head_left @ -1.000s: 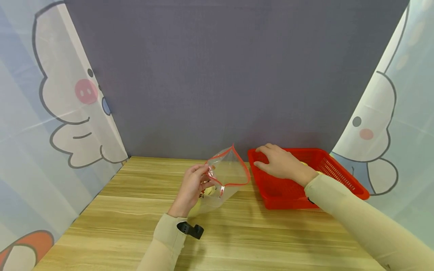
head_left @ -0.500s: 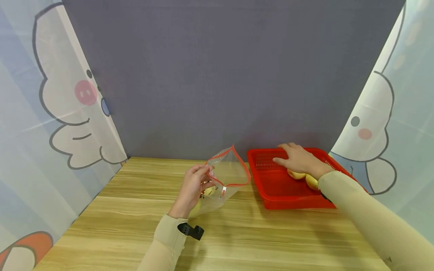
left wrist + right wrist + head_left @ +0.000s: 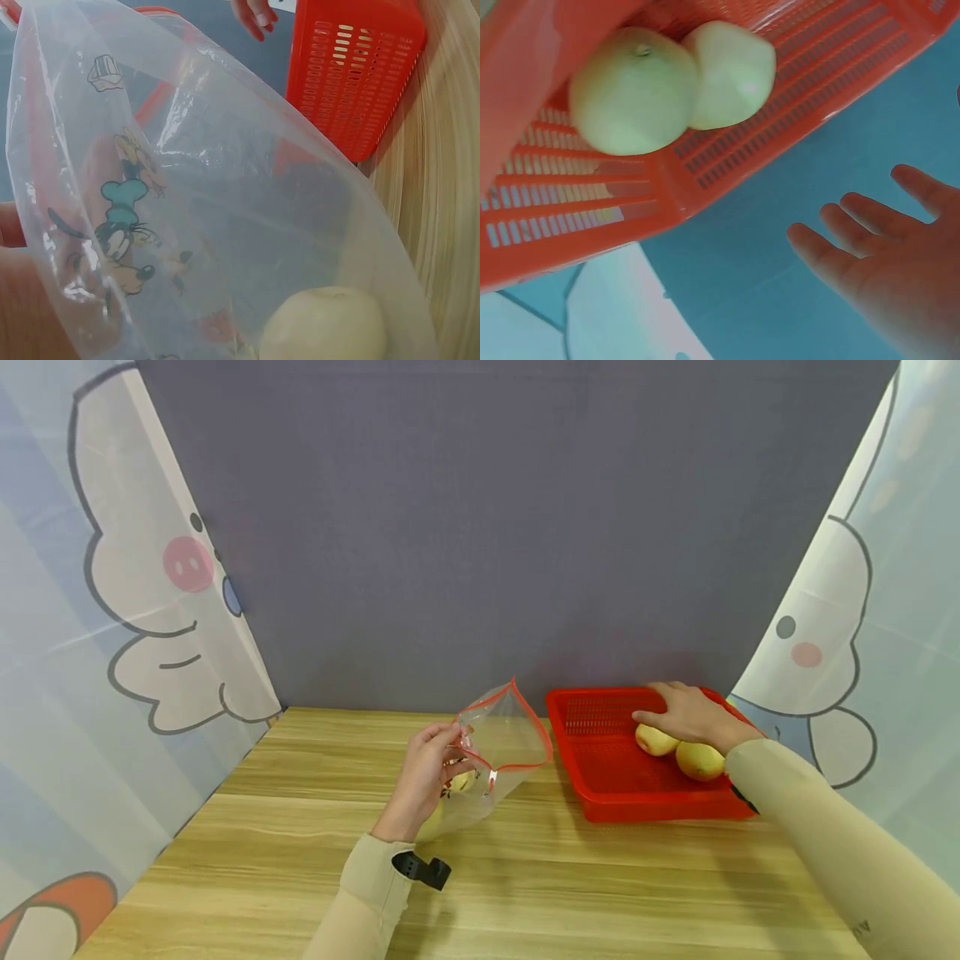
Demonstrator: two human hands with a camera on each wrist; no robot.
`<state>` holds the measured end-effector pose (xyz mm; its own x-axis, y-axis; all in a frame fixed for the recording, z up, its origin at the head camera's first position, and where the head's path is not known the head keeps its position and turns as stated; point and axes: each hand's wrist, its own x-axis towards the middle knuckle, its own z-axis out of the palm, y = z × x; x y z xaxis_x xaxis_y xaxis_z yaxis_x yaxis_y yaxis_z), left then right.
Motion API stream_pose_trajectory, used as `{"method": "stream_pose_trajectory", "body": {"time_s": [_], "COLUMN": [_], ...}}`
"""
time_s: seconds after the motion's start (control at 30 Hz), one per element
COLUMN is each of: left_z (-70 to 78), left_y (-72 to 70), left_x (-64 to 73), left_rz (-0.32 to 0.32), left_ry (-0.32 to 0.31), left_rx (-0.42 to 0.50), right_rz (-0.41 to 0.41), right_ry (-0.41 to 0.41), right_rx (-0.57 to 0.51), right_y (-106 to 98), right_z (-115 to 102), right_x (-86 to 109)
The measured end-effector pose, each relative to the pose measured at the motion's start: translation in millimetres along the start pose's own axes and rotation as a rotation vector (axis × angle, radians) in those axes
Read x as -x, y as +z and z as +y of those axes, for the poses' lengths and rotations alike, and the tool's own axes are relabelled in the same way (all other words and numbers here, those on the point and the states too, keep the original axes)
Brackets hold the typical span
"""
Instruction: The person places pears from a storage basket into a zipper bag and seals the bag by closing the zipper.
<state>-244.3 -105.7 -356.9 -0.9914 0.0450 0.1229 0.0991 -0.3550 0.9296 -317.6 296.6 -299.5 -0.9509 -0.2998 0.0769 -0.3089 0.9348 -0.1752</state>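
Note:
My left hand (image 3: 426,768) pinches the near rim of a clear zip bag (image 3: 513,735) with a red-edged mouth, which gapes toward the right. Cartoon figures are printed on the bag, and a pale yellow round fruit (image 3: 326,326) lies low inside it in the left wrist view. Over the far right part of a red plastic basket (image 3: 622,806) hovers my right hand (image 3: 686,710), fingers extended and holding nothing. Below it in the basket are two round yellow fruits, a left one (image 3: 655,742) and a right one (image 3: 701,762), side by side.
The basket stands on a wood-grain table (image 3: 247,852) near its back edge. A grey partition (image 3: 480,543) rises directly behind, and printed cartoon curtains (image 3: 825,635) flank both sides. A black strap (image 3: 423,870) sits at my left wrist.
My right hand has moved rightward from the basket's left side to above the fruits, which now show more fully. My left hand and the bag have stayed almost still.

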Motion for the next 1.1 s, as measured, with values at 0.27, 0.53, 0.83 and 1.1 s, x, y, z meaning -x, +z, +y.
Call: {"method": "stream_pose_trajectory", "body": {"time_s": [0.27,0.53,0.83,1.1], "left_z": [0.1,0.1,-0.1,-0.1], "left_y": [-0.6,-0.4,-0.8,-0.3], "left_x": [0.1,-0.1,-0.4,-0.1], "left_rz": [0.001,0.003,0.002,-0.003], "left_ry": [-0.004,-0.004,-0.008,-0.009], "left_rx": [0.005,-0.002,-0.01,-0.018], "right_rz": [-0.006,-0.024,-0.026,-0.084], "right_ry": [0.04,0.075,0.066,0.078], "right_rx": [-0.01,-0.035,-0.04,-0.082], "right_y": [6,13,29,40], "right_z": [22,37,55,67], "right_x": [8.5,16.0,19.2,22.4]}}
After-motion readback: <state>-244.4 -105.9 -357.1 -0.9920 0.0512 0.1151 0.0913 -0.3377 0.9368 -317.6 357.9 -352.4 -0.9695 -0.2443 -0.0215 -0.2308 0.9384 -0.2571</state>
